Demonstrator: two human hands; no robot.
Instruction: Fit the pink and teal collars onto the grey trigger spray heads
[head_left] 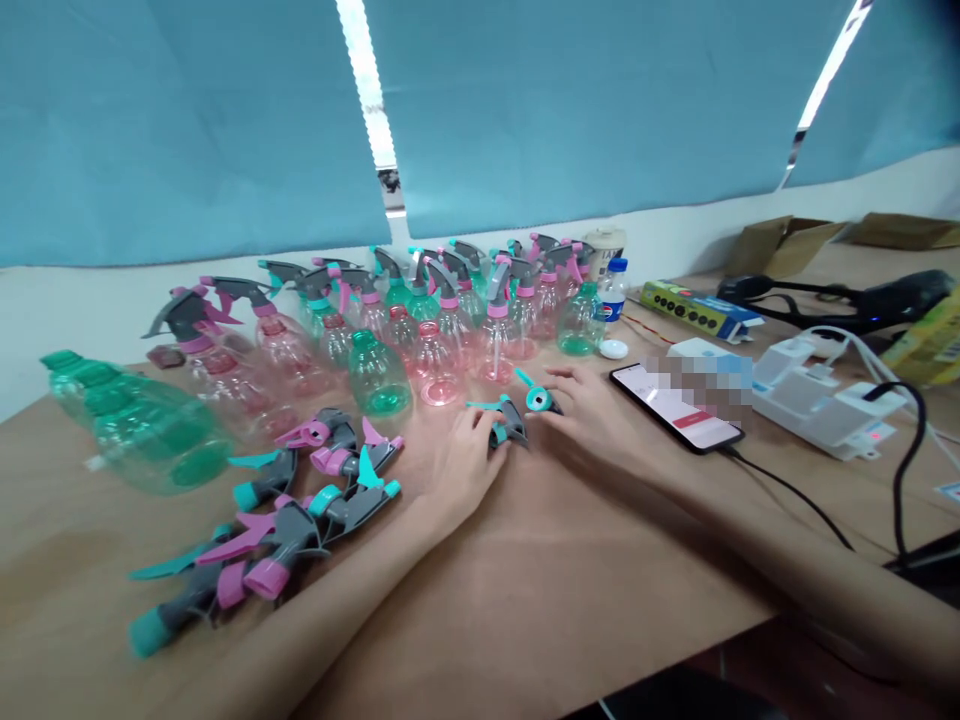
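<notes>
My left hand (466, 458) is closed on a grey and teal trigger spray head (513, 416), just above or on the table. Close beside it, my right hand (586, 408) has its fingers and thumb around a second grey and teal spray head (538, 399), whose round collar faces me. To the left of my left hand lies a pile of loose spray heads (292, 535), some grey and pink, some grey and teal. Behind the hands stand an open green bottle (380, 375) and an open pink bottle (438, 370).
Several pink and green bottles with spray heads (497, 325) stand at the back. Open green bottles (150, 430) are at the left. To the right are a phone (675, 405), a white power strip (817, 395) with cables, a boxed item (697, 308), a water bottle (613, 290) and a white cap (613, 349).
</notes>
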